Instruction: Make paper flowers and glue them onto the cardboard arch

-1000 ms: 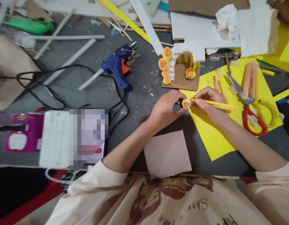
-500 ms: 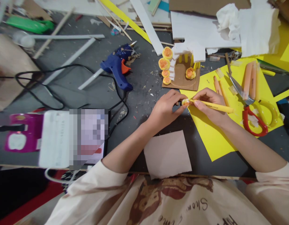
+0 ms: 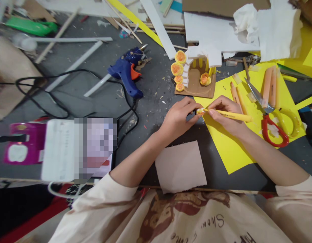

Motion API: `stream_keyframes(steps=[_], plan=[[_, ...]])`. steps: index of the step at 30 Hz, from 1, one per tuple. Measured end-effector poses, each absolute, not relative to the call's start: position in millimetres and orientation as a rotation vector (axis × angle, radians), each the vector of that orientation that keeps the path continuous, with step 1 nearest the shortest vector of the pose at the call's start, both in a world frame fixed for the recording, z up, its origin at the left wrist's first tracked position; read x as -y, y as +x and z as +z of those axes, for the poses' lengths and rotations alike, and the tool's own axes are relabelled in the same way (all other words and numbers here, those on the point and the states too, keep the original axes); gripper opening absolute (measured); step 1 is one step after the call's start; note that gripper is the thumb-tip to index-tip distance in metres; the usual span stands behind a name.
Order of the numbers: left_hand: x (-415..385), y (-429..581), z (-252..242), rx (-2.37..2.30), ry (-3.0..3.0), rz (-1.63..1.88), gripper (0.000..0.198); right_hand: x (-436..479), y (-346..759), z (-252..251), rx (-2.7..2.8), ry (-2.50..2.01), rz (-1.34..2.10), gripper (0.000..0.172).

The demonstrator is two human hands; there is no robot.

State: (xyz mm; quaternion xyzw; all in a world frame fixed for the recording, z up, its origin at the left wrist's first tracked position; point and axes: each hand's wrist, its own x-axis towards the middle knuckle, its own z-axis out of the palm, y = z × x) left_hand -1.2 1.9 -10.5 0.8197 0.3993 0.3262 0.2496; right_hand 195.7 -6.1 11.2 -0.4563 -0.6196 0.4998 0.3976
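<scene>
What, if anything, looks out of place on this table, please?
The blue glue gun lies on its side on the dark table, with loose scraps near its nozzle, which looks untidy.

One left hand (image 3: pixel 179 113) and one right hand (image 3: pixel 226 113) hold one small flower-like piece (image 3: pixel 200 110) and one yellow acrylic marker (image 3: pixel 235 116). Five yellow-and-orange rosettes (image 3: pixel 176 69) stand at one cardboard base (image 3: pixel 196 77): four in a column, one apart. There are also one blue hot-glue gun (image 3: pixel 125 72), one inserted glue stick (image 3: pixel 97 85), one pair of scissors (image 3: pixel 268 108), one serrated-edged square sheet (image 3: pixel 181 167) and one crumpled tissue (image 3: pixel 247 22).
</scene>
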Motion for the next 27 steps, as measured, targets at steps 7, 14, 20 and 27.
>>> stream_keyframes(steps=[7,14,20,27], plan=[[-1.9,-0.9,-10.9,-1.092,2.235,0.895,0.016,4.9,196.3,10.0,1.562,-1.162,1.238,0.028],[-1.6,-1.2,-9.1,-1.102,2.237,0.866,0.015,5.1,195.8,10.0,1.575,-1.161,1.269,0.027],[-1.6,-1.2,-9.3,-1.076,2.233,0.9,0.013,5.3,196.2,9.4,1.551,-1.165,1.267,0.025],[-1.9,-0.7,-10.6,-1.098,2.242,0.89,0.014,4.5,196.3,10.5,1.538,-1.181,1.235,0.028]])
